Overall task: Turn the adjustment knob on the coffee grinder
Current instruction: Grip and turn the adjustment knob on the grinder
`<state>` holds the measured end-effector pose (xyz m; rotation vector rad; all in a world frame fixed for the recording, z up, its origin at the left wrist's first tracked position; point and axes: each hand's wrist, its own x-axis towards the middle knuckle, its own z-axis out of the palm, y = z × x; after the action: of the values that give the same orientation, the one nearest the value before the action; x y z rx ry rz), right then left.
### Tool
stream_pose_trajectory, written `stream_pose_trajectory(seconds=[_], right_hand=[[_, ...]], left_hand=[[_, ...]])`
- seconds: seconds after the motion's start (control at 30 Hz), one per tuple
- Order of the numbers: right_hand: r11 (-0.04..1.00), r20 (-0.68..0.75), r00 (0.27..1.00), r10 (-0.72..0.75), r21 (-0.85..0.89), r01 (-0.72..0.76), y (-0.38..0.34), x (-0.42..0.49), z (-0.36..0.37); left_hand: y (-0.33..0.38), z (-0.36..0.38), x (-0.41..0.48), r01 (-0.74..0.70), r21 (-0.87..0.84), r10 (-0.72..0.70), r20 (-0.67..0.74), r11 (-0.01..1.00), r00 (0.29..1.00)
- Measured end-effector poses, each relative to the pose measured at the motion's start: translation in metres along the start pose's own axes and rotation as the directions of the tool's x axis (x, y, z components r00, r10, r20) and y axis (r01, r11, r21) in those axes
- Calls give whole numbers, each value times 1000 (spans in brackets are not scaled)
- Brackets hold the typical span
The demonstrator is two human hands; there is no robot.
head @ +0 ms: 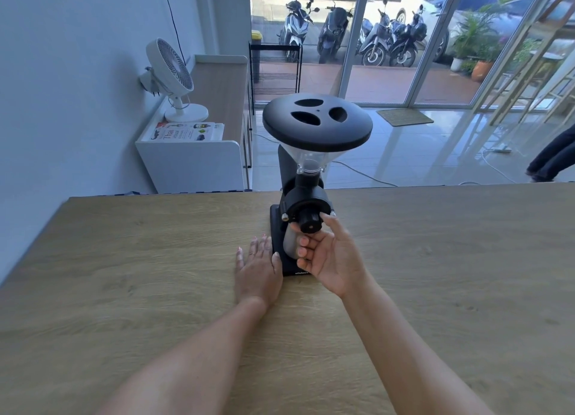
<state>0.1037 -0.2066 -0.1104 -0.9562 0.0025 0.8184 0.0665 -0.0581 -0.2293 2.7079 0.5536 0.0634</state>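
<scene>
A black coffee grinder [303,197] stands on the wooden table [124,274], with a wide black lid [317,122] on its clear hopper. Its black adjustment knob [310,221] faces me at the front. My right hand [329,256] is palm-up just below and right of the knob, fingers curled; its thumb tip and index fingertip touch the knob's two sides. My left hand [258,265] lies flat on the table, against the left edge of the grinder's base. A metal cup under the knob is mostly hidden by my right fingers.
Beyond the table's far edge stand a white cabinet [193,162] with a white fan [171,75] and a book, and a black wire rack [275,69]. A cable [357,172] runs over the tiled floor. A person's leg [550,156] shows at far right.
</scene>
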Motion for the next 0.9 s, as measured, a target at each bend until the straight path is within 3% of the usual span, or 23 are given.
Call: stream_pose_trajectory(seconds=[0.9], right_hand=[[998,-92,994,-56,29,59,7,6,-1]], left_hand=[[3,-3,0,6,-15,-6,2,1000,1000]])
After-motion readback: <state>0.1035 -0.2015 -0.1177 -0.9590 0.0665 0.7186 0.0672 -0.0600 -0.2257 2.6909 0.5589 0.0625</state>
